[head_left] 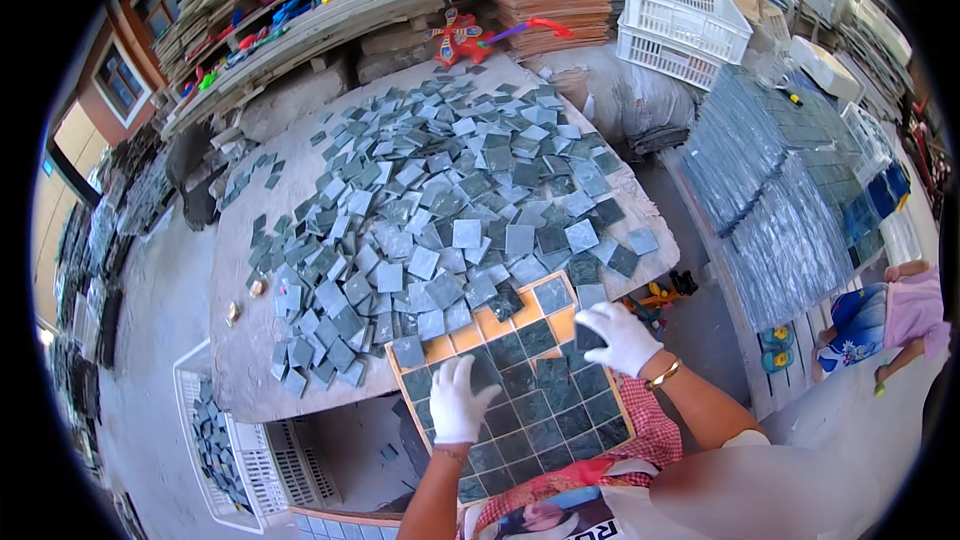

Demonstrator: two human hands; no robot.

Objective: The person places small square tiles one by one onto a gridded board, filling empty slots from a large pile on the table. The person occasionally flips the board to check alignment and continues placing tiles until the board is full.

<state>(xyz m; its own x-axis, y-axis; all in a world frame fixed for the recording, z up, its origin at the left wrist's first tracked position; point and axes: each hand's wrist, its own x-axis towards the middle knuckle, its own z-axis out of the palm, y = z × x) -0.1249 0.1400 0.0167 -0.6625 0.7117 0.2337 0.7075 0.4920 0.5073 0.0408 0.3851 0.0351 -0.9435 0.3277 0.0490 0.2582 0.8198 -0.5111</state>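
Before me lies a wooden-edged grid tray (468, 338) with orange-yellow cells, most of them filled with dark green-grey square stone tiles (519, 379). Bare cells show along its far side. My left hand (460, 402), in a white glove, is closed on a dark stone tile (485, 372) over the tray's left part. At the tray's far right corner my right hand (620, 338), also gloved, grips another dark stone tile (588, 338) between thumb and fingers. A big heap of loose stone tiles (430, 205) spreads over the table just beyond the tray.
The pale worktable (245, 330) carries the heap. White crates (262, 470) with tiles stand below left; more crates (685, 25) are at the back. Wrapped tile stacks (765, 210) stand right, near a child (890, 315). A red toy (460, 37) sits on the far edge.
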